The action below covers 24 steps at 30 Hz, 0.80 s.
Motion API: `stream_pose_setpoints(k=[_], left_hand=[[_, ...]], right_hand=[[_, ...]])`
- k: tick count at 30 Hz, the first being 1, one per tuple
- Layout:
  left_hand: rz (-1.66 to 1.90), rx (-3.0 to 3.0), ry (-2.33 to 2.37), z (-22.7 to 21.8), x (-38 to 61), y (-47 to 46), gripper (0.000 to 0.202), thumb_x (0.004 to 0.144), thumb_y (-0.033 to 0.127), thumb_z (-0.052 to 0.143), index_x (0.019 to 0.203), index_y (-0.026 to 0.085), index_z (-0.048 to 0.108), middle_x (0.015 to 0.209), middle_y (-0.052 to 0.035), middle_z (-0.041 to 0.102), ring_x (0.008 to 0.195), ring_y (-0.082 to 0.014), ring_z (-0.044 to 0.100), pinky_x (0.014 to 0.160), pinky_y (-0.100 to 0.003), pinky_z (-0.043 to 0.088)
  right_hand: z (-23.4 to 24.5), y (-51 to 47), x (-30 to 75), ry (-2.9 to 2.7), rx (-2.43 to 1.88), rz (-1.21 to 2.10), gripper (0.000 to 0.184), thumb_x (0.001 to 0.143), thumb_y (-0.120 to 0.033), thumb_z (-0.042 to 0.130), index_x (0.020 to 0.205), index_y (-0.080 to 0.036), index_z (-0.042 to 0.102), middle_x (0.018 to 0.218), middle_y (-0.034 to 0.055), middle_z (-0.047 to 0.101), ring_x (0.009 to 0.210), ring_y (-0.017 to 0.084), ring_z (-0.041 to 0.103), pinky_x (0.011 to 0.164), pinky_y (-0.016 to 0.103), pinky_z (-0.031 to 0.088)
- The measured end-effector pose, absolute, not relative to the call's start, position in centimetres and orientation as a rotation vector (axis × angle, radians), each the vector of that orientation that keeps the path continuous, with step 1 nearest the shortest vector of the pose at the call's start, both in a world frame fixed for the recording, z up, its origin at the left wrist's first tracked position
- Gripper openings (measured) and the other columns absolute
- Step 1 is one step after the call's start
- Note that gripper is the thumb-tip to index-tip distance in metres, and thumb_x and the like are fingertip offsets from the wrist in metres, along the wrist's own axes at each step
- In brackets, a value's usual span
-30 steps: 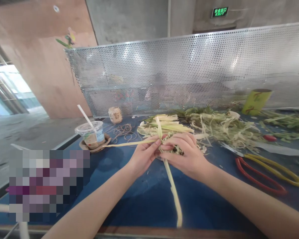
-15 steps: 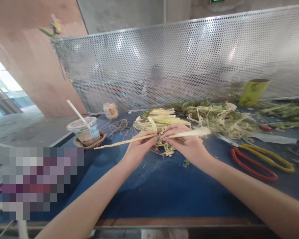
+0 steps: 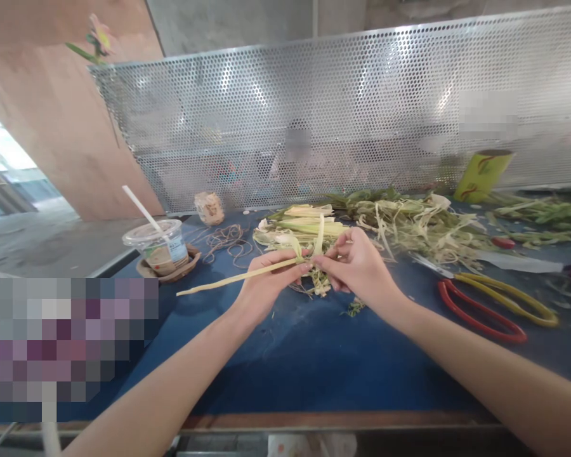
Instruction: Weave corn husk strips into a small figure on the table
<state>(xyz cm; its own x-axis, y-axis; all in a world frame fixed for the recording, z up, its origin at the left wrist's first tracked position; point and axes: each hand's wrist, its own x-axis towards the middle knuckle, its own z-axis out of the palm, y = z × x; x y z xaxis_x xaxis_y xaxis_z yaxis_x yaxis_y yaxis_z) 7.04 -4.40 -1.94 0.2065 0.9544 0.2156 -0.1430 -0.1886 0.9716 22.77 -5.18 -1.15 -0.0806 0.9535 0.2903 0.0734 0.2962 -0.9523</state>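
Left hand (image 3: 264, 278) pinches a long pale strip (image 3: 238, 278) between thumb and fingers, above the blue counter (image 3: 314, 374), free end out to the left. Right hand (image 3: 364, 263): thumb and forefinger brought close together at the join, by an upright strip (image 3: 320, 235); can't tell if it grips it. Leafy scraps (image 3: 321, 282) sit right under both hands, strip bundle (image 3: 314, 227) just behind, husk pile (image 3: 419, 225) to the right. Scissors (image 3: 457, 277) (red and yellow handles) lie near the right forearm. Off left: tangled string (image 3: 228, 242), cup (image 3: 169, 247) with straw in a brown dish (image 3: 190, 261). Perforated divider (image 3: 266, 95) stands across the back, person behind it barely readable. Fingers hide the join; pixel blocks cover the left-hand item.
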Motion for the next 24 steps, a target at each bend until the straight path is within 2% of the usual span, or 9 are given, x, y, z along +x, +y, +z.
stream_pose_setpoints(k=[2,4,6,8,13,16,18,21,24], left_hand=[[1.226,1.297,0.836,-1.7,7.1,-4.5,0.019,0.059,0.018,0.073,0.078,0.016,0.071,0.078,-0.003,0.068,0.056,-0.007,0.051,0.053,-0.02,0.042],[1.188,1.23,0.824,-1.5,7.0,-4.5,0.021,0.059,0.017,0.072,0.08,0.014,0.071,0.073,-0.0037,0.066,0.057,-0.0077,0.051,0.051,-0.02,0.042],[1.142,1.15,0.813,-1.3,6.9,-4.6,0.022,0.06,0.016,0.072,0.081,0.013,0.071,0.069,-0.0037,0.065,0.059,-0.0084,0.053,0.05,-0.019,0.042],[1.11,1.083,0.812,-1.3,6.8,-4.6,0.019,0.06,0.015,0.071,0.079,0.012,0.071,0.069,-0.004,0.064,0.062,-0.0087,0.054,0.049,-0.018,0.041],[1.057,1.081,0.824,-1.5,7.1,-4.9,0.013,0.061,0.017,0.07,0.072,0.01,0.07,0.065,-0.0036,0.061,0.057,-0.0077,0.051,0.049,-0.019,0.04],[1.001,1.123,0.798,-1.5,7.3,-5.2,0.01,0.064,0.019,0.068,0.07,0.01,0.068,0.064,-0.0021,0.058,0.055,-0.0069,0.05,0.049,-0.02,0.039],[0.965,1.162,0.782,-1.5,7.5,-5.3,0.01,0.067,0.02,0.065,0.068,0.01,0.066,0.061,-0.0007,0.056,0.052,-0.0068,0.049,0.049,-0.021,0.039],[0.939,1.215,0.797,-1.9,7.5,-5.3,0.012,0.068,0.022,0.063,0.064,0.011,0.061,0.059,0.0008,0.053,0.05,-0.0075,0.049,0.051,-0.024,0.039],[0.924,1.274,0.819,-2.4,7.5,-5.2,0.015,0.07,0.025,0.062,0.065,0.011,0.059,0.061,0.0013,0.052,0.052,-0.0079,0.049,0.053,-0.025,0.04]], right_hand=[[-0.9,-5.3,23.2,-1.598,-0.964,1.004,0.027,0.075,-0.033,0.058,0.08,-0.022,0.033,0.054,-0.0075,0.051,0.037,0.008,0.05,0.032,0.019,0.035],[-0.5,-5.2,23.9,-1.814,-0.895,0.948,0.01,0.082,-0.028,0.048,0.087,-0.021,0.043,0.064,-0.0026,0.059,0.051,0.011,0.059,0.044,0.021,0.045],[-0.2,-4.9,24.7,-2.023,-0.821,0.815,0.013,0.083,-0.022,0.046,0.094,-0.021,0.052,0.083,0.0021,0.064,0.072,0.012,0.062,0.062,0.024,0.05],[-0.2,-4.6,25.2,-2.157,-0.742,0.626,0.018,0.081,-0.017,0.048,0.095,-0.021,0.058,0.092,0.0029,0.064,0.083,0.013,0.06,0.072,0.025,0.049],[-0.7,-4.5,25.1,-2.155,-0.669,0.191,0.015,0.078,-0.015,0.054,0.083,-0.022,0.066,0.081,0.003,0.059,0.08,0.014,0.055,0.071,0.028,0.046],[-1.0,-4.6,24.5,-2.048,-0.743,0.104,0.006,0.074,-0.018,0.06,0.072,-0.02,0.065,0.082,0.0038,0.056,0.082,0.015,0.052,0.075,0.031,0.043],[-1.1,-4.7,24.1,-1.987,-0.869,0.268,0.007,0.073,-0.021,0.061,0.067,-0.018,0.06,0.076,0.0024,0.057,0.073,0.014,0.053,0.068,0.028,0.043],[-1.5,-4.6,23.6,-1.88,-1.04,0.617,0.016,0.073,-0.03,0.059,0.065,-0.017,0.053,0.061,-0.0015,0.055,0.054,0.009,0.049,0.05,0.022,0.039],[-1.7,-4.6,23.5,-1.784,-1.078,0.792,0.02,0.071,-0.034,0.059,0.065,-0.017,0.051,0.058,-0.0025,0.054,0.051,0.008,0.048,0.046,0.02,0.036]])
